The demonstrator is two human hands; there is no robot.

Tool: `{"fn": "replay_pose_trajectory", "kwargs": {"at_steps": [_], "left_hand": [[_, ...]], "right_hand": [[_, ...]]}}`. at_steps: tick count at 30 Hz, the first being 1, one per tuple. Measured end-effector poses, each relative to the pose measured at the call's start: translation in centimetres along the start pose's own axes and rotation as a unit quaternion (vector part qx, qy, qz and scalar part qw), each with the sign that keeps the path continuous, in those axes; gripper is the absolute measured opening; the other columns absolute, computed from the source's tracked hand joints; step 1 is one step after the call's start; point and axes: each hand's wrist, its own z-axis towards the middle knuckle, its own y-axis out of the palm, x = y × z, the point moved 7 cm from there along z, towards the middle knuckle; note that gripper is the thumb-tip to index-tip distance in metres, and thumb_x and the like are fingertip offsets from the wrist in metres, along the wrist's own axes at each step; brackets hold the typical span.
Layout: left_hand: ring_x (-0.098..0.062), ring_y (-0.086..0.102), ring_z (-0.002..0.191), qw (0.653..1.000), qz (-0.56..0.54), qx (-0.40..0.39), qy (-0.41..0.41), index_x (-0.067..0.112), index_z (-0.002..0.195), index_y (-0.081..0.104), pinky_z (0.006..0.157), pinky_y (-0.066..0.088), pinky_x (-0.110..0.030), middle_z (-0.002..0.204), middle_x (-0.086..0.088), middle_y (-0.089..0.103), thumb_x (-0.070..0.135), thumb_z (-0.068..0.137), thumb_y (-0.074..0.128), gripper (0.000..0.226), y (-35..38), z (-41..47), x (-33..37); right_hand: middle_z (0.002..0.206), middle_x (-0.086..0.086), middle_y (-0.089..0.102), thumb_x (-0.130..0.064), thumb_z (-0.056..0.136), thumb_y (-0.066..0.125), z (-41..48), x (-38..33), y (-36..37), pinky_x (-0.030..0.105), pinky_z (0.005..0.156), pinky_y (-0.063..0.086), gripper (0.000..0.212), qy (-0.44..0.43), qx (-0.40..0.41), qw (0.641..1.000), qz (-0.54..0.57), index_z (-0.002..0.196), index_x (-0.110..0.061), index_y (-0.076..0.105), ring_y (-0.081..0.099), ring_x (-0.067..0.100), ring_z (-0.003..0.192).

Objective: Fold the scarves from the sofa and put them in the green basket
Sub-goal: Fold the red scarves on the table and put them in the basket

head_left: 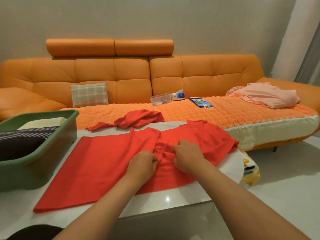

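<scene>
A red scarf (97,163) lies spread over the white table (164,200), flat on the left and bunched in the middle and on the right. My left hand (144,164) and my right hand (187,157) sit side by side on the bunched middle, each pinching the red cloth. One end of the red scarf (138,119) trails back onto the orange sofa (131,78). The green basket (43,153) stands at the table's left and holds a folded dark striped scarf (24,135) and a cream one (43,122).
On the sofa seat lie a plaid cushion (89,94), a clear plastic box (161,98), a tissue box (178,96), a blue bag (200,102) and a pink cloth (265,95). A yellow bag (249,168) hangs off the table's right edge.
</scene>
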Motion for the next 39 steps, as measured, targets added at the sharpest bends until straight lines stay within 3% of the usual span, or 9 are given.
{"fn": "replay_pose_trajectory", "kwargs": {"at_steps": [4,7,13,16,19,22,26,34,39], "left_hand": [[-0.013,0.063,0.078,0.980,-0.169,0.098,-0.035,0.020,0.090,0.077,0.077,0.049,-0.032,0.089,0.003,0.073,0.017,0.086,0.070,0.009,-1.9,0.1,-0.5],[-0.004,0.059,0.075,0.961,-0.246,0.129,-0.011,0.020,0.087,0.073,0.073,0.045,-0.019,0.086,0.008,0.071,0.009,0.088,0.068,0.013,-3.5,-0.5,0.1],[0.002,0.061,0.075,0.934,-0.356,0.022,0.018,0.028,0.085,0.071,0.070,0.044,-0.014,0.081,0.017,0.069,0.008,0.089,0.066,0.021,-3.2,-2.1,1.3],[-0.007,0.066,0.081,0.929,-0.371,-0.001,0.011,0.023,0.087,0.072,0.074,0.052,-0.031,0.083,0.010,0.072,0.013,0.090,0.060,0.016,-3.4,-2.6,1.1],[-0.009,0.060,0.099,0.978,-0.197,0.052,0.053,0.021,0.102,0.070,0.090,0.049,-0.036,0.103,0.008,0.069,0.014,0.089,0.056,0.021,-4.3,-2.3,-0.3],[-0.022,0.028,0.143,0.990,0.012,-0.140,-0.003,0.033,0.145,0.043,0.118,0.025,-0.044,0.153,-0.002,0.037,0.045,0.095,0.050,0.052,-1.3,-2.5,-2.8],[-0.021,-0.006,0.152,0.937,0.070,-0.341,-0.031,0.047,0.154,0.006,0.122,0.000,-0.046,0.166,0.002,-0.005,0.074,0.088,0.043,0.081,1.0,-4.1,-4.8],[-0.017,0.052,0.120,0.994,0.026,-0.102,0.019,0.034,0.130,0.054,0.100,0.040,-0.036,0.123,0.008,0.058,0.042,0.095,0.053,0.036,-2.3,2.0,-5.4],[-0.016,0.061,0.094,0.992,-0.123,0.002,-0.021,0.026,0.121,0.062,0.083,0.048,-0.032,0.105,0.005,0.066,0.020,0.096,0.053,0.028,-3.4,5.5,-6.8]], "right_hand": [[0.130,0.004,0.045,-0.030,0.085,0.065,1.3,-1.7,0.3,0.040,0.092,0.049,0.059,-0.034,0.024,0.980,0.195,0.141,-0.033,0.047,0.054,0.025,0.116],[0.125,-0.001,0.061,-0.023,0.086,0.068,1.8,-2.3,-0.4,0.031,0.090,0.048,0.037,-0.047,0.063,0.957,0.281,0.122,-0.029,0.068,0.062,0.021,0.111],[0.080,-0.007,0.073,-0.004,0.068,0.066,0.1,-0.7,-5.2,0.016,0.064,0.040,0.024,-0.080,0.118,0.939,0.312,0.085,-0.018,0.078,0.060,0.005,0.070],[0.064,-0.015,0.061,-0.009,0.068,0.067,-1.5,-0.1,-5.8,0.020,0.060,0.041,0.016,-0.106,0.022,0.970,0.220,0.073,-0.024,0.073,0.057,0.007,0.065],[0.068,-0.014,0.066,-0.020,0.071,0.069,-3.0,0.2,-3.3,0.021,0.064,0.049,0.011,-0.073,-0.165,0.974,0.134,0.069,-0.030,0.070,0.063,0.008,0.068],[0.076,-0.006,0.072,-0.027,0.077,0.068,-3.7,0.3,-1.5,0.028,0.068,0.053,0.011,-0.019,-0.244,0.947,0.206,0.076,-0.024,0.079,0.065,0.013,0.072],[0.076,0.005,0.072,-0.031,0.087,0.056,-1.3,1.4,-1.3,0.033,0.069,0.051,0.028,0.048,-0.124,0.952,0.275,0.075,-0.015,0.075,0.066,0.020,0.074],[0.110,0.006,0.069,-0.057,0.091,0.048,5.0,1.7,1.0,0.034,0.078,0.045,0.049,0.184,-0.025,0.968,0.169,0.102,-0.015,0.069,0.064,0.030,0.107],[0.090,0.009,0.073,-0.018,0.077,0.057,8.0,-2.0,1.9,0.034,0.076,0.054,0.025,0.091,-0.042,0.957,0.271,0.093,-0.012,0.075,0.068,0.028,0.093]]}}
